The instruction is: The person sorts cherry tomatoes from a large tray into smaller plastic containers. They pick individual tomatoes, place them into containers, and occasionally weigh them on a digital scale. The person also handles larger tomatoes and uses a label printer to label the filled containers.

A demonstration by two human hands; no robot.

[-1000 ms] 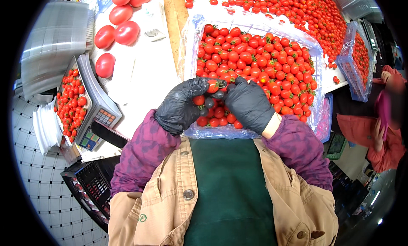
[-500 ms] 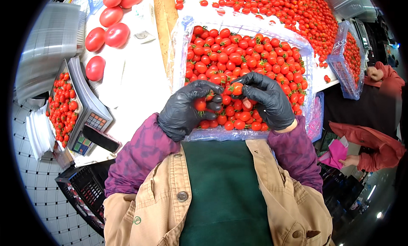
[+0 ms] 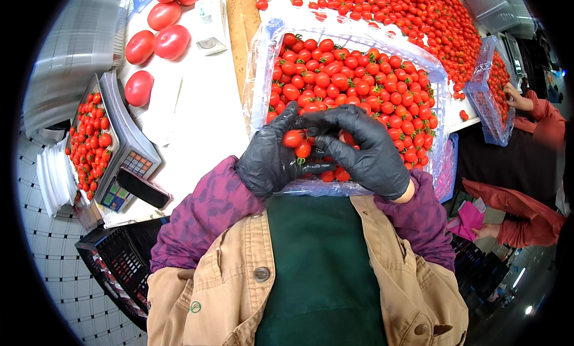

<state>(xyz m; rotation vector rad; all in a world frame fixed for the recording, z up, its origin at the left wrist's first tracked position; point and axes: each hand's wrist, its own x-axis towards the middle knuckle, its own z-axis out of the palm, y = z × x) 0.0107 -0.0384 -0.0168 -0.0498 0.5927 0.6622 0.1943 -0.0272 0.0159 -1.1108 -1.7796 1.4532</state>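
My left hand [image 3: 269,155], in a black glove, is cupped palm-up around cherry tomatoes [image 3: 292,138], a couple of which show between its fingers. My right hand [image 3: 365,152], also black-gloved, reaches across with bent fingers. Its thumb and fingertips meet at the tomatoes in the left palm, pinching at one of them; the fingers partly hide it. Both hands are over the near part of a pale blue plastic crate [image 3: 441,77], lined with clear film and filled with red cherry tomatoes [image 3: 341,80], some with green stems.
On the left, a scale [image 3: 134,149] bears a tray of tomatoes [image 3: 89,146], beside a phone [image 3: 143,189]. Large tomatoes [image 3: 171,42] lie behind. A tomato heap [image 3: 418,17] spreads at the back. At right, another person's hand [image 3: 519,98] touches a second crate [image 3: 487,95].
My right hand has moved left and down, bringing its fingertips into my left palm. The view has shifted slightly. At right, the other person's hand has reached to the second crate.
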